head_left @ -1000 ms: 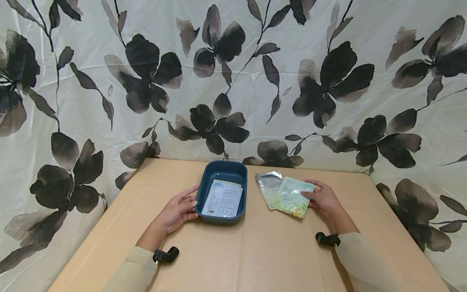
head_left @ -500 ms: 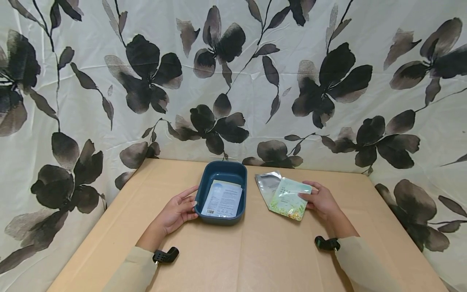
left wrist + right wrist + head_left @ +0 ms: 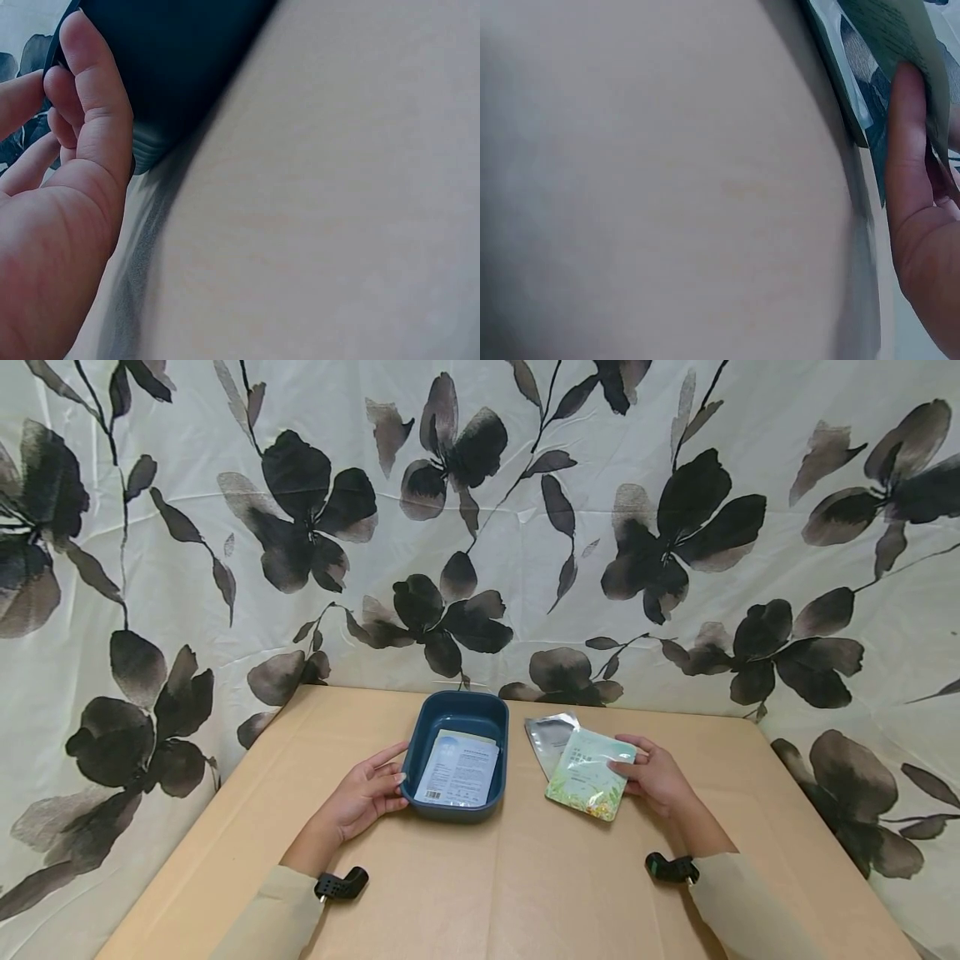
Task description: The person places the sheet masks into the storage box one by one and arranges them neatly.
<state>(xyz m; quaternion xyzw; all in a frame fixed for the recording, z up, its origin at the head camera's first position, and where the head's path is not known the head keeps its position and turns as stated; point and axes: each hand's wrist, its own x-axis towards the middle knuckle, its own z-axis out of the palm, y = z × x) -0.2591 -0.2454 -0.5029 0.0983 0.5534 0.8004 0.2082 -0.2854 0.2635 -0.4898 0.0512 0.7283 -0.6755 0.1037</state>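
A dark blue rectangular plastic basin [image 3: 467, 714] stands on the table, with white printed packets [image 3: 459, 768] lying flat inside. At its left wall, my left hand [image 3: 367, 797] pinches the rim, thumb at the near left corner and fingers along the outer side. My right hand [image 3: 658, 777] holds a flat pale green packet [image 3: 585, 777] with a floral lower edge, gripping its right side between thumb and fingers. This packet is tilted and partly covers a silver foil packet [image 3: 549, 735] on the table. In the right wrist view, text shows on the green packet's underside [image 3: 889, 34].
The tan table [image 3: 525, 885] ends at the back against a white curtain [image 3: 540, 577] printed with dark flowers. Each wrist wears a black strapped device, the left device [image 3: 341, 884] and the right device [image 3: 671, 867]. The silver packet lies right of the basin.
My right hand has drawn the green packet slightly left and toward me, uncovering a different part of the silver packet. The left hand and basin have stayed in place.
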